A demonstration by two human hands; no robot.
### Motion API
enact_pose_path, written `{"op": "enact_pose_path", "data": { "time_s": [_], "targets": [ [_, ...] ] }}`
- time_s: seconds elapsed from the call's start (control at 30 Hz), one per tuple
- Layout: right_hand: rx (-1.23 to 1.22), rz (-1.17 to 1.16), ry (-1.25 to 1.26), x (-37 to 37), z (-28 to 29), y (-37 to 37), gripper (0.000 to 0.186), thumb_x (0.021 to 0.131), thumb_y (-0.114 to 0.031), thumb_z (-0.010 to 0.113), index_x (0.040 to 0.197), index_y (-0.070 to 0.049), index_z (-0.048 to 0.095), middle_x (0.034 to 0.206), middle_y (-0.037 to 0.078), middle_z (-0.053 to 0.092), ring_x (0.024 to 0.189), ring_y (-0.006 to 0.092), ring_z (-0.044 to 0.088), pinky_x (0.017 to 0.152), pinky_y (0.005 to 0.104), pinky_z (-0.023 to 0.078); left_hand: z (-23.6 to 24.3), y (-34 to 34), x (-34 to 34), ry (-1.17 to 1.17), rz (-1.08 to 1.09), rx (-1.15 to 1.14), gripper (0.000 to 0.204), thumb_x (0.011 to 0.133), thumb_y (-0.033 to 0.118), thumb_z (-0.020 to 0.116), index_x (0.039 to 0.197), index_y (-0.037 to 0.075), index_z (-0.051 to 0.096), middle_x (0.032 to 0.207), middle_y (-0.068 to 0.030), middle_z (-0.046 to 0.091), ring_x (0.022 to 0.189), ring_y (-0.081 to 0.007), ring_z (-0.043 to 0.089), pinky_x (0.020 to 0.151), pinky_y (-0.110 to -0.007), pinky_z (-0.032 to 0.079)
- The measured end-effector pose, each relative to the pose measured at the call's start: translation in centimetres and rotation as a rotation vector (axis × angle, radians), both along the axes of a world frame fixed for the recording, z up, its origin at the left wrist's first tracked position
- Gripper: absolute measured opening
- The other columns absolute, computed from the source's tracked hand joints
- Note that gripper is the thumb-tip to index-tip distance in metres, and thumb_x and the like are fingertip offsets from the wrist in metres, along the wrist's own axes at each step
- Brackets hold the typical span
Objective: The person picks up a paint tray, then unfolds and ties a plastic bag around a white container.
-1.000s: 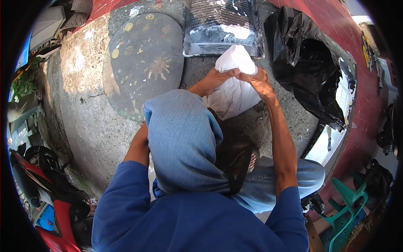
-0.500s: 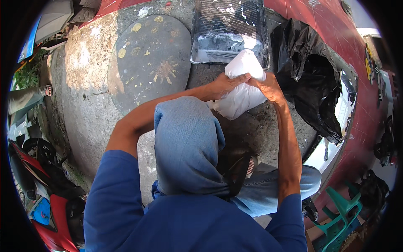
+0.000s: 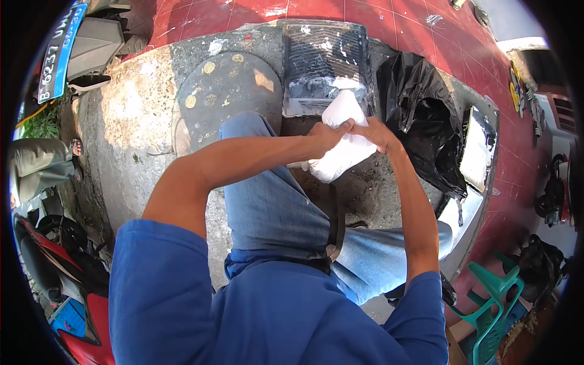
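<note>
A white plastic bag (image 3: 344,159), bulging with soft contents, is held up in front of me over the concrete. My left hand (image 3: 329,136) is closed around its left side near the middle, thumb pointing right. From the other side my right hand (image 3: 378,134) grips the same bag, and the two hands meet where it narrows. The bag's pale upper end sticks out above my fingers; what it contains is hidden. Just beyond it lies a black paint tray (image 3: 325,56) with a ribbed slope and white paint smears, its near edge close behind the bag.
A crumpled black plastic bag (image 3: 420,91) lies right of the tray, beside a white-smeared panel (image 3: 476,152). A round dark slab (image 3: 231,88) is set at left. Green plastic chair (image 3: 490,289) stands lower right, red motorbike (image 3: 97,322) lower left. Another person's leg (image 3: 39,159) shows far left.
My view has shifted, and my raised knee appears lower and more stretched out. Both hands still grip the white bag, which looks slightly more to the left.
</note>
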State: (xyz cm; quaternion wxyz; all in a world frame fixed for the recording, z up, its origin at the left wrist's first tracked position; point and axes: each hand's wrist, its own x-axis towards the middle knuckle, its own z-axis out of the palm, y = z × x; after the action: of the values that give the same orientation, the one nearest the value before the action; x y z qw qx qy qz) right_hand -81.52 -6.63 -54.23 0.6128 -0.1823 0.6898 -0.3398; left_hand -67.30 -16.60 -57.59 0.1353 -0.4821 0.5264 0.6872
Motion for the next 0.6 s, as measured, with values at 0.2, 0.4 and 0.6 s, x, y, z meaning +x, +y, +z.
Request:
{"op": "enact_pose_path", "data": {
  "time_s": [0.2, 0.4, 0.6],
  "targets": [
    [0.172, 0.258, 0.208, -2.9, -3.5, 0.5, 0.058, 0.065, -0.043, 0.075, 0.090, 0.008, 0.064, 0.080, 0.009, 0.061, 0.069, 0.0155, 0.053, 0.057, 0.0345, 0.040, -2.7, 3.6, -0.6, -0.169, 0.098, 0.007, 0.088, 0.063, 0.072, 0.064, 0.091, -0.012, 0.060, 0.077, -0.0147, 0.063, 0.068, -0.0181, 0.061, 0.054, -0.033, 0.046],
    [0.196, 0.286, 0.289, -4.1, -4.1, 1.0, 0.055, 0.065, -0.041, 0.074, 0.087, 0.009, 0.066, 0.075, 0.011, 0.064, 0.064, 0.0165, 0.058, 0.057, 0.0339, 0.043, -4.6, 4.9, -2.1, -0.058, 0.216, -0.030, 0.081, 0.065, 0.065, 0.069, 0.097, -0.009, 0.061, 0.087, -0.0138, 0.064, 0.073, -0.0194, 0.062, 0.061, -0.033, 0.048],
    [0.169, 0.251, 0.297, -4.0, -2.5, 0.8, 0.050, 0.066, -0.040, 0.074, 0.086, 0.006, 0.067, 0.073, 0.010, 0.064, 0.065, 0.0167, 0.060, 0.057, 0.0308, 0.045, -5.8, 5.7, -3.1, -0.005, 0.310, -0.012, 0.078, 0.069, 0.063, 0.067, 0.096, -0.010, 0.061, 0.085, -0.0159, 0.064, 0.073, -0.0187, 0.062, 0.061, -0.034, 0.048]
  ]
}}
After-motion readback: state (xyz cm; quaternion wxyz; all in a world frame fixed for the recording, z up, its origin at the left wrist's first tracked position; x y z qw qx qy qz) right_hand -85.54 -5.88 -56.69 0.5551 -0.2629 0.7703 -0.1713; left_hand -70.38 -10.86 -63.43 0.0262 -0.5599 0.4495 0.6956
